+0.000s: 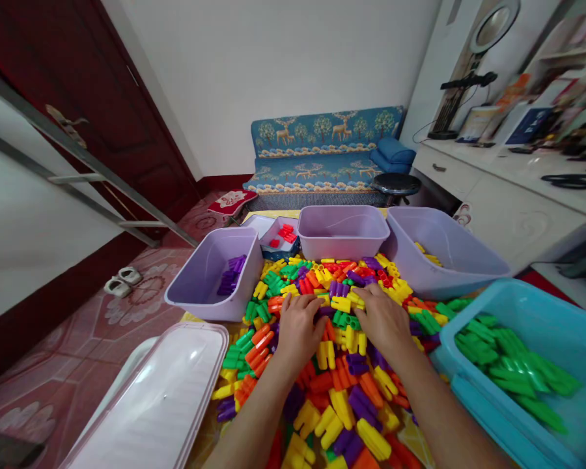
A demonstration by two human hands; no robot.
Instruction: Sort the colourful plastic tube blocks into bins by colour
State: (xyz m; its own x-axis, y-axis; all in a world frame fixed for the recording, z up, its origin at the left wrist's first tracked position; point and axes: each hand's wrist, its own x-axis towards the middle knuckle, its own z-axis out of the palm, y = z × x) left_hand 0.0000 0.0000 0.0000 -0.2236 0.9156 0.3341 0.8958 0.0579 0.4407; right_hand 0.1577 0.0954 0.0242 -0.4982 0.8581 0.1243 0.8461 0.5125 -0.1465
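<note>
Along the far side of the pile, three lilac plastic tubs (342, 244) stand, with a turquoise tub (488, 417) of green pieces (508, 365) at near right. Both forearms reach forward into a heap of interlocking plastic blocks (342, 404). The left hand (297, 332) lies spread, fingers fairly wide; the right hand (378, 319) curves over yellow blocks (340, 304), fingers narrower. Whether either holds a piece cannot be told. Picking among the blocks appears in hand; lifting one calls for closing the fingertips around it.

No readable text anywhere (blue package (529, 126) too small)
</note>
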